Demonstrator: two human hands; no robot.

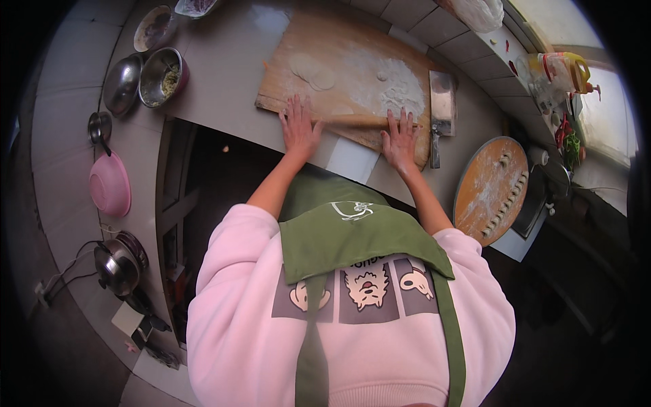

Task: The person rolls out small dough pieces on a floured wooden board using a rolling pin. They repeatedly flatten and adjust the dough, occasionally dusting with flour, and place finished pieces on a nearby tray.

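A wooden rolling pin (351, 121) lies across the near part of a floured wooden board (335, 30). At its left end my left hand (299, 127) is spread flat with the fingers apart; my right hand (401, 136) presses its right end the same way. Neither hand curls around the pin. Just beyond the pin a thin dough round (342, 109) shows partly. Several overlapping dough wrappers (313, 74) lie farther up the board. On the right are a heap of white flour (402, 89) and a small dough piece (381, 76).
A cleaver (442, 104) lies along the board's right edge. Right of it, a round wooden board (470, 203) bears a row of dumplings (506, 203). Left stand a steel bowl of filling (170, 84), another metal bowl (122, 84), a pink basin (109, 184) and an electric kettle (118, 267).
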